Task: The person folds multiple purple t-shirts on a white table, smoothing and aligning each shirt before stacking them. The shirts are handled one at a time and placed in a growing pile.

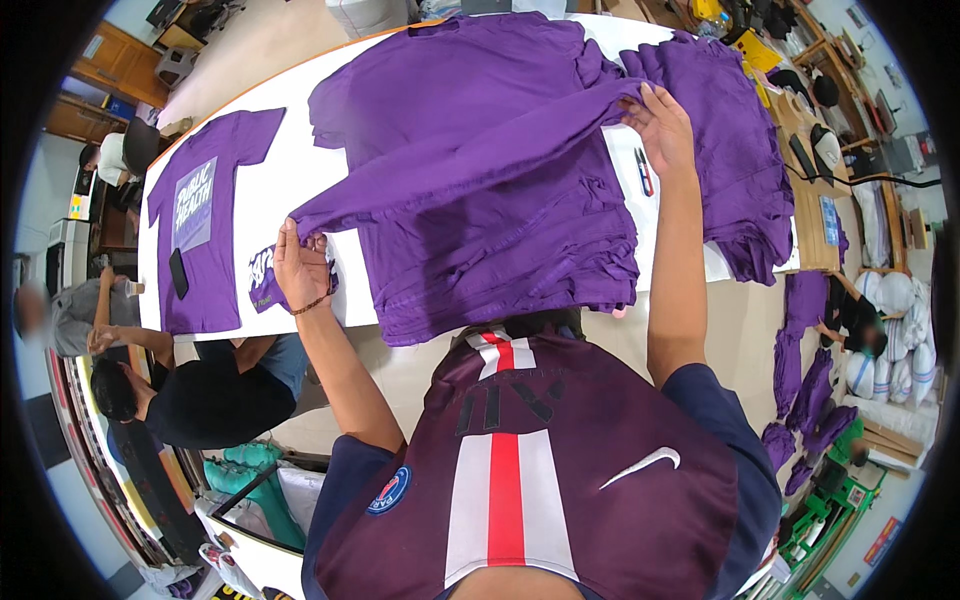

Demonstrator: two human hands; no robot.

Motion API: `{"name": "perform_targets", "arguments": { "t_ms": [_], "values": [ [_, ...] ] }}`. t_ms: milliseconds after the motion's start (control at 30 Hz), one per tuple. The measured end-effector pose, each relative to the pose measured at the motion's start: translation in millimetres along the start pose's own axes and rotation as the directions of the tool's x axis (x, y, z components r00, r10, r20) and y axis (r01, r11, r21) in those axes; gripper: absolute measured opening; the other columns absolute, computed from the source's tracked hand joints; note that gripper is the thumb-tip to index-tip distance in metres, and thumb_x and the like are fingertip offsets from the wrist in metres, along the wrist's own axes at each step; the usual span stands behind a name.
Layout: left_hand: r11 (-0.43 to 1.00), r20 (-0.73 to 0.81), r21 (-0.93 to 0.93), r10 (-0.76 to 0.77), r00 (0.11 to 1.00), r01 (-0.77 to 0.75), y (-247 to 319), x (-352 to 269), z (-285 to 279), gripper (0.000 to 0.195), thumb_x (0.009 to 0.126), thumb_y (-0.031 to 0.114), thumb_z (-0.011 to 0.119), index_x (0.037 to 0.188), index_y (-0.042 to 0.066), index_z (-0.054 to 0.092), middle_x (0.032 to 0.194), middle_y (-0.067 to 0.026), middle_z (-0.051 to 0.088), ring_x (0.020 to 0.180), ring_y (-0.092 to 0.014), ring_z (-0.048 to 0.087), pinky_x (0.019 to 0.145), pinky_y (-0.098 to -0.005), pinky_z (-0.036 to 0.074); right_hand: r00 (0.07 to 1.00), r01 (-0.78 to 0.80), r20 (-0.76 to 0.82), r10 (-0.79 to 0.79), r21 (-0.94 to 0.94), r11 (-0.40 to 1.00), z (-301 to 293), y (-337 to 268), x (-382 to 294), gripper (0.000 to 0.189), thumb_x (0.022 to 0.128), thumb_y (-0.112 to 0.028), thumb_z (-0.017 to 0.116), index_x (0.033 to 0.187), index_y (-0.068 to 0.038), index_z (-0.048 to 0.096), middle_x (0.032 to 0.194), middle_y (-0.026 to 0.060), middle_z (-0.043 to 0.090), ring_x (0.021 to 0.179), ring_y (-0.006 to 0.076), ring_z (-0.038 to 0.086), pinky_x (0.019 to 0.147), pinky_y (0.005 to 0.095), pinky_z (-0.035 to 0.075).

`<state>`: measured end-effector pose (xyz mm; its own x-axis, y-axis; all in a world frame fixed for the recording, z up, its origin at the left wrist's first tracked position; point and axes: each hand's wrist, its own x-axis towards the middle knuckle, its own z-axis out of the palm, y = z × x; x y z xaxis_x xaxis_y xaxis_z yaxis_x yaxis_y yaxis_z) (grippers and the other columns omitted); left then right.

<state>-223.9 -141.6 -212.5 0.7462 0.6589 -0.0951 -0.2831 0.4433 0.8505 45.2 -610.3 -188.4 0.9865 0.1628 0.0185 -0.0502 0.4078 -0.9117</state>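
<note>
A purple T-shirt (480, 161) is stretched slantwise between my two hands over the table. My left hand (301, 264), with a beaded bracelet at the wrist, pinches its lower left end. At the upper right, my right hand (661, 129) grips the other end. Under the held shirt lies a thick stack of purple T-shirts (495, 277), its layers showing along the near edge. Partly hidden behind my left hand is a folded purple cloth with white print (264, 289). A small cutter-like tool (644, 174) rests on the white table below my right hand.
Another purple stack (739, 150) stands at the right of the white table (300, 180). To the left, a printed purple T-shirt (214, 277) lies flat with a black phone (178, 274) on it. Other people (217, 394) sit at the left; cardboard boxes (814, 240) are at the right.
</note>
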Motion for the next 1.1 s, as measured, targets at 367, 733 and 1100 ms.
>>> {"name": "perform_targets", "arguments": {
  "t_ms": [367, 733, 1100],
  "values": [
    [0.864, -0.102, 0.283, -0.405, 0.908, 0.417, -72, -41, -39, 0.013, 0.096, 0.016, 0.070, 0.098, 0.007, 0.062, 0.091, -0.0060, 0.069, 0.078, -0.018, 0.069, 0.069, -0.0278, 0.054, 0.890, -0.380, -0.182, 0.418, -0.801, 0.462, -66, 121, -43, 0.053, 0.098, -0.036, 0.062, 0.130, 0.006, 0.058, 0.103, 0.0116, 0.063, 0.083, 0.0198, 0.063, 0.055, 0.0321, 0.052],
    [0.971, -0.010, -0.042, -0.234, 0.972, 0.234, -16, -31, -15, 0.010, 0.096, 0.012, 0.069, 0.102, 0.008, 0.062, 0.097, -0.0041, 0.067, 0.082, -0.017, 0.062, 0.080, -0.0315, 0.052, 0.850, -0.490, -0.042, 0.525, -0.428, 0.759, -87, 51, -67, 0.019, 0.087, -0.018, 0.070, 0.096, -0.002, 0.066, 0.091, 0.0014, 0.063, 0.081, 0.0126, 0.055, 0.069, 0.0285, 0.044],
    [0.721, -0.076, 0.593, -0.392, 0.917, 0.358, -71, -43, -52, 0.017, 0.094, 0.014, 0.074, 0.099, -0.001, 0.069, 0.086, -0.0017, 0.069, 0.071, -0.009, 0.065, 0.068, -0.0239, 0.056, 0.829, -0.551, -0.300, 0.472, -0.579, 0.601, -131, 83, -103, 0.014, 0.084, -0.016, 0.070, 0.092, -0.006, 0.065, 0.080, 0.0008, 0.060, 0.069, 0.0114, 0.058, 0.058, 0.0296, 0.050]
  ]
}}
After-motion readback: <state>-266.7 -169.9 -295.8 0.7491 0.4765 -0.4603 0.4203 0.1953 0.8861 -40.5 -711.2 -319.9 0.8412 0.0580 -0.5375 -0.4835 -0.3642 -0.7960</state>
